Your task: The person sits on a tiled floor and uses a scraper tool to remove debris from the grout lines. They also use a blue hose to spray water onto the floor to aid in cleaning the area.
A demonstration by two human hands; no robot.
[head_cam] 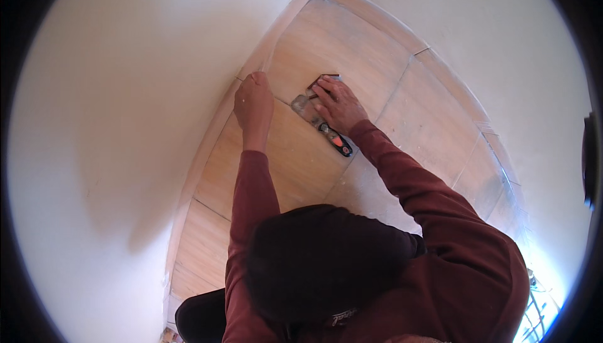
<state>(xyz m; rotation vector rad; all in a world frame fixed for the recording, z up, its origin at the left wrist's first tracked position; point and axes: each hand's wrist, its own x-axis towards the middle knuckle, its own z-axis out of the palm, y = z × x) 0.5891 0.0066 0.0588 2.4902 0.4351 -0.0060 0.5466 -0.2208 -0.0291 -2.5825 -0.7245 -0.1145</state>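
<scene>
My left hand (254, 98) is curled into a fist against the tile skirting (273, 41) at the foot of the left wall. A thin pale edge shows just above its fingers, but what it may hold is hidden. My right hand (340, 103) lies on the tiled floor, its fingers bent over a small flat piece with dark reddish-brown edges (313, 84), perhaps folded sandpaper. Beside and partly under that hand, a putty knife (337, 139) with a stained wide blade and a black and orange handle rests on the floor tiles (287, 154).
Two pale walls (118, 84) meet at a corner ahead, with tile skirting (377, 13) along the right wall too. Dark joints and whitish dust mark the floor. A person's dark cap (330, 263) and maroon sleeves fill the lower middle. Bright light enters at lower right.
</scene>
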